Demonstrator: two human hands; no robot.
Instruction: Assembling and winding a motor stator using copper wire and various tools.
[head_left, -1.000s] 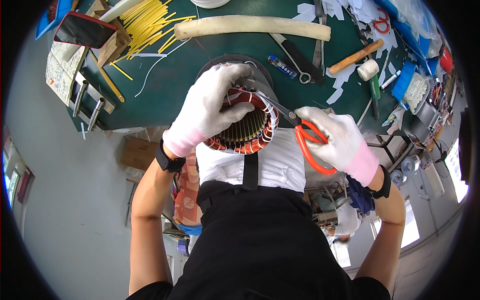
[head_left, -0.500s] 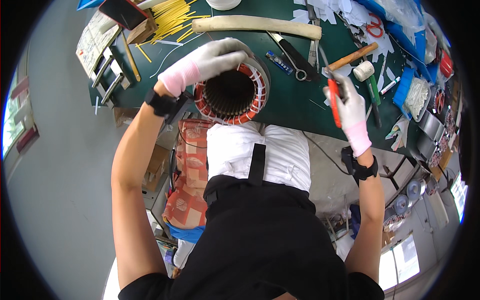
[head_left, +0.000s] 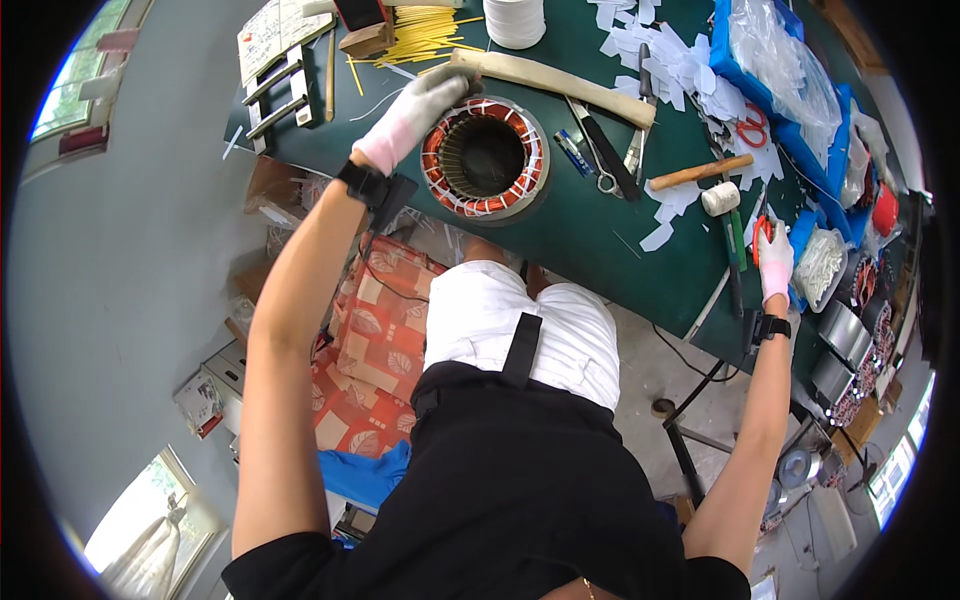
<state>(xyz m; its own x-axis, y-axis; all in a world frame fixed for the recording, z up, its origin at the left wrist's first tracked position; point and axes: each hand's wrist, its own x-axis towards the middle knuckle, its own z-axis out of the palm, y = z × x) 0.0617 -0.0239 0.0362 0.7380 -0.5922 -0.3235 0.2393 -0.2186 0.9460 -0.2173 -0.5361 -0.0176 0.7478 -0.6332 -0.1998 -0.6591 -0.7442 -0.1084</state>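
Observation:
A motor stator (head_left: 535, 185), a metal ring with red-brown windings laced in white cord, stands on the green table with its dark bore facing up. My left hand (head_left: 425, 108), in a white and pink glove, lies at the stator's upper left edge, fingers stretched out beside the end of a pale wooden stick (head_left: 560, 84). At the right side of the table, my gloved right hand (head_left: 775, 258) is closed on the red handles of scissors (head_left: 760, 232). Their blades point away from me, beside a blue bin of white pieces (head_left: 826, 268).
Near my right hand lie a white-headed mallet (head_left: 720, 199), a wooden handle (head_left: 700, 172) and a green-handled tool (head_left: 738, 238). White paper slips (head_left: 690, 65), another red-handled pair of scissors (head_left: 752, 127), yellow sticks (head_left: 425, 32) and a white spool (head_left: 515, 22) are farther back.
My right hand has moved right with the scissors, to the table's right side. My left hand has slid off the stator's top toward its upper left edge. The view has shifted.

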